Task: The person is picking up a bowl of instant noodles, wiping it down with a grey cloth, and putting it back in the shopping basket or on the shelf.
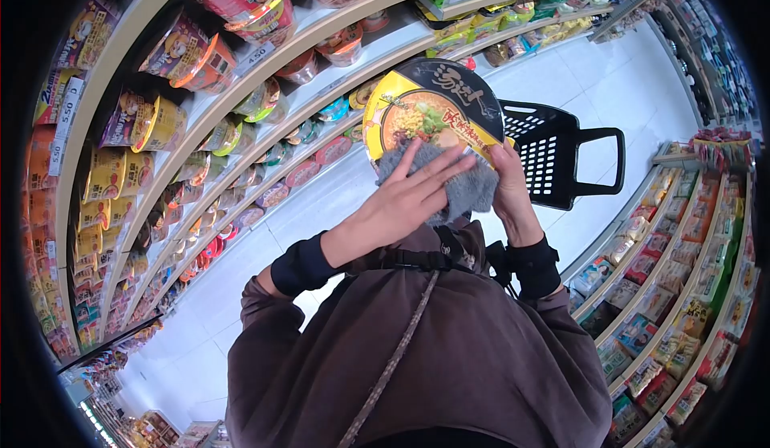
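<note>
A round instant noodle bowl [437, 105] with a black and yellow lid is held up in front of my chest. My right hand [513, 187] grips its right edge, thumb on the rim. A grey cloth [472, 190] lies over the near part of the lid. My left hand [425, 177] presses this cloth against the lid, its fingers laid across it. The bowl's underside is hidden.
Shelves of instant noodle bowls [273, 19] curve along the left, with price tags on their edges. Beyond the bowl, a black shopping basket [553, 155] stands on the white tiled floor [593, 71]. Shelves of packets [690, 283] line the right.
</note>
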`<state>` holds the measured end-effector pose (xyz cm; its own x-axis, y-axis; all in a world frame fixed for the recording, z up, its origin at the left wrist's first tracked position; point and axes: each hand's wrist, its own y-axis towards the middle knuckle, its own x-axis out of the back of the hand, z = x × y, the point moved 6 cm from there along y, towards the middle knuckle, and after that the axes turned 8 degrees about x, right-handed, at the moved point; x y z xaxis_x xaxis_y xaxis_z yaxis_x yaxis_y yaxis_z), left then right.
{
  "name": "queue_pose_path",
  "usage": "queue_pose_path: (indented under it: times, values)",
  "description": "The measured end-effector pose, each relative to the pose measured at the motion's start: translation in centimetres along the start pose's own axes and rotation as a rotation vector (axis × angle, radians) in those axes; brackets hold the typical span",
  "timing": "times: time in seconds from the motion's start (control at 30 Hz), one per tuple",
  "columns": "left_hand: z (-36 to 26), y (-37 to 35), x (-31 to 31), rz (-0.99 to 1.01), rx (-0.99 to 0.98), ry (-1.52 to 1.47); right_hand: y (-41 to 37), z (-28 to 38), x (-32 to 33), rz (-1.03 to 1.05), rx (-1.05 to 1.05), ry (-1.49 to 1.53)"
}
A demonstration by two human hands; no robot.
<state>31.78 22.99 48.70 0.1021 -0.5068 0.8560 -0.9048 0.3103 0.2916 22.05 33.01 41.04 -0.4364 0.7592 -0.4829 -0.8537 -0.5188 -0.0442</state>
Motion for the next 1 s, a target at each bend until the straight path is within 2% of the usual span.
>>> queue_pose_path:
  times: [0.17, 0.23, 0.4, 0.47, 0.5, 0.57, 0.6, 0.67, 0.73, 0.8, 0.87, 0.9, 0.93, 1.0]
  values:
    - [3.1, 0.4, 1.0, -0.065, 0.155, 0.09, -0.7, 0.2, -0.3, -0.004, -0.022, -0.023]
    - [5.1, 0.2, 1.3, -0.204, 0.247, 0.107, -0.8, 0.2, -0.2, 0.0, -0.01, -0.08]
    - [9.3, -1.0, 1.1, -0.335, 0.32, 0.007, -0.9, -0.5, 0.5, -0.029, -0.02, -0.118]
    - [12.2, -2.4, 0.5, -0.406, 0.615, -0.319, -0.9, -0.5, 0.8, -0.042, -0.023, -0.131]
    - [12.3, -2.3, 0.6, -0.407, 0.613, -0.319, -1.0, -0.6, 1.0, -0.052, -0.053, -0.093]
    - [13.7, -3.1, 0.8, -0.548, 0.807, -0.513, -1.1, -0.7, 1.1, -0.061, -0.084, -0.057]
    - [13.4, -3.1, 0.9, -0.547, 0.81, -0.515, -1.0, -0.8, 1.1, -0.063, -0.089, -0.105]
    - [10.6, -1.8, 0.9, -0.41, 0.647, -0.317, -1.0, -0.9, 1.0, -0.06, -0.096, -0.154]
    - [5.2, 0.0, 1.7, -0.453, 0.33, -0.146, -0.8, -1.2, 0.9, -0.108, -0.143, -0.098]
    - [2.9, 0.8, -0.3, -0.211, 0.209, -0.056, -0.4, -1.3, 1.1, -0.121, -0.118, -0.029]
    - [1.0, 0.7, -0.4, -0.134, 0.152, -0.043, 0.1, -1.3, 2.2, -0.106, -0.07, -0.104]
    - [-0.1, 0.6, -0.6, -0.057, 0.095, -0.03, -0.1, -0.3, 0.8, -0.107, -0.017, 0.049]
    - [-0.7, 0.5, -0.4, -0.056, 0.093, -0.031, -0.2, 0.0, 0.8, -0.109, -0.017, 0.049]
    - [-2.4, 0.2, -0.3, -0.029, -0.058, -0.064, -0.5, 0.2, 0.7, -0.086, -0.058, 0.133]
